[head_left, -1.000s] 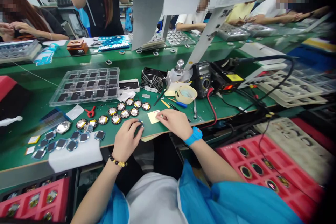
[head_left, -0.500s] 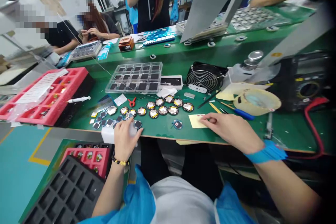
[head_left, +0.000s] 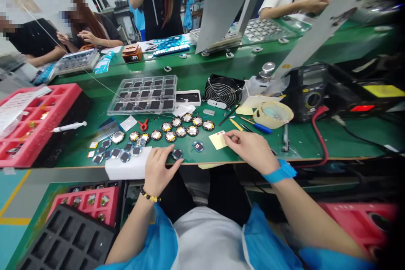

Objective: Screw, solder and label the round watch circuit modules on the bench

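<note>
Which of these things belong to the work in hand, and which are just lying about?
Seemingly in use:
dark square module, left hand
yellow card, right hand

Apparently lying about:
red clip
round fan grille

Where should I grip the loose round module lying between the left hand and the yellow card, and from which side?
Pinch the module by opposite edges of its rim, probably coming from above on the near side. It lies flat near the table's front edge, dark square up, so its rim looks reachable; the left hand and yellow card flank it.
</note>
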### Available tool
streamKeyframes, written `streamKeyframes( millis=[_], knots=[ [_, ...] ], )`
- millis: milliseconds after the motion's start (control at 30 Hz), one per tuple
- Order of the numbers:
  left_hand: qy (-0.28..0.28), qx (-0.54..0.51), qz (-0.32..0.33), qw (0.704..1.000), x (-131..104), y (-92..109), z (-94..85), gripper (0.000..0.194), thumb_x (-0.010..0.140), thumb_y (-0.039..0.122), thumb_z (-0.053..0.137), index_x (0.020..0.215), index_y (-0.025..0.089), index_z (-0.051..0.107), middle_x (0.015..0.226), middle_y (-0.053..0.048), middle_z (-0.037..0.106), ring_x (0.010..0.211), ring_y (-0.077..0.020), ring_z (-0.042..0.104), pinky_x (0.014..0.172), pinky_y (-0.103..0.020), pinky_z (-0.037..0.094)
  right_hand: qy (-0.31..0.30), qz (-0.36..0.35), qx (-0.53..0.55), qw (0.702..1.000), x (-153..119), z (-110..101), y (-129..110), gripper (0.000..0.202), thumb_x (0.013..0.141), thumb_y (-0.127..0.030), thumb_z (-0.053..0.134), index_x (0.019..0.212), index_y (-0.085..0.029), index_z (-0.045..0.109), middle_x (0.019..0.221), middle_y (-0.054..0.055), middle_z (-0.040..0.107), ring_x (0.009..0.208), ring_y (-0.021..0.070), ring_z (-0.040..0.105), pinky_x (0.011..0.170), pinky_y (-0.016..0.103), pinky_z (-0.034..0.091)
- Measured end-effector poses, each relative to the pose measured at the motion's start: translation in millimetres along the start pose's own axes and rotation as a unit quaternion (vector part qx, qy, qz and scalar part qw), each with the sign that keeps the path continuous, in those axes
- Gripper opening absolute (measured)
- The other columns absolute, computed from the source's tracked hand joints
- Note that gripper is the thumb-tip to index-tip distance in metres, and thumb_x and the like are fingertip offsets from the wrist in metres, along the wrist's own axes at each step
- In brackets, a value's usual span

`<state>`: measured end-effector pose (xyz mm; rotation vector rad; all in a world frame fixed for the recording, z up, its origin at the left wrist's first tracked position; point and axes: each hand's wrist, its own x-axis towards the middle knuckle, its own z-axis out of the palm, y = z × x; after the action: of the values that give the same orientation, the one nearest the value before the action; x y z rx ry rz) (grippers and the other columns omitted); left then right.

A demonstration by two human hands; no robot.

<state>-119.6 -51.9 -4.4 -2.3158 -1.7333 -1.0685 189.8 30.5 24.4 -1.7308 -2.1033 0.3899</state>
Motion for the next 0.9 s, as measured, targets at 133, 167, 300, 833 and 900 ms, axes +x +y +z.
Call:
streamKeyframes(
  millis=[133,167,300,833,900],
  knots=[
    [0.015,0.001,-0.005,1.0,-1.0,1.8,9.9,0.034,0.094,0.038,0.078,0.123,0.022,0.069,0.109,-0.007,0.076,0.1,-0.0253,0.068,0.092,-0.041,0.058,0.063,-0.082,0.089,0.991,-11.5,18.4,-33.2,0.026,0.102,-0.039,0.06,0.096,-0.023,0.08,0.063,-0.002,0.062,0.061,0.0143,0.06,0.062,0.028,0.039],
    [0.017,0.002,-0.007,1.0,-1.7,1.3,10.4,0.034,0.094,0.038,0.078,0.123,0.022,0.069,0.108,-0.007,0.077,0.1,-0.0253,0.069,0.092,-0.041,0.058,0.065,-0.123,0.109,0.984,-13.6,26.1,-44.7,0.025,0.102,-0.037,0.061,0.095,-0.023,0.08,0.063,-0.002,0.063,0.061,0.0136,0.06,0.062,0.027,0.039],
    [0.021,0.001,-0.002,1.0,-4.0,-0.2,10.3,0.034,0.093,0.032,0.079,0.124,0.022,0.068,0.108,-0.007,0.077,0.1,-0.0255,0.068,0.091,-0.041,0.057,0.066,-0.269,0.118,0.954,-12.7,58.1,-86.6,0.022,0.103,-0.031,0.063,0.093,-0.021,0.08,0.066,-0.001,0.067,0.061,0.0126,0.06,0.061,0.028,0.036],
    [0.017,-0.025,-0.008,1.0,-5.4,0.5,12.2,0.015,0.095,0.032,0.076,0.101,0.023,0.066,0.102,-0.005,0.076,0.097,-0.0242,0.068,0.087,-0.039,0.055,-0.07,-0.343,0.029,0.936,-10.8,41.3,-85.1,0.028,0.109,-0.04,0.056,0.117,-0.027,0.08,0.09,0.002,0.078,0.084,0.0183,0.072,0.066,0.032,0.039],
    [0.008,-0.023,-0.01,1.0,-4.9,1.8,11.9,0.014,0.096,0.033,0.076,0.1,0.023,0.066,0.103,-0.005,0.075,0.098,-0.024,0.067,0.088,-0.039,0.054,-0.035,-0.312,0.052,0.948,-14.2,39.3,-78.2,0.029,0.109,-0.04,0.056,0.114,-0.025,0.08,0.092,0.002,0.078,0.085,0.0176,0.072,0.069,0.032,0.043]
  ],
)
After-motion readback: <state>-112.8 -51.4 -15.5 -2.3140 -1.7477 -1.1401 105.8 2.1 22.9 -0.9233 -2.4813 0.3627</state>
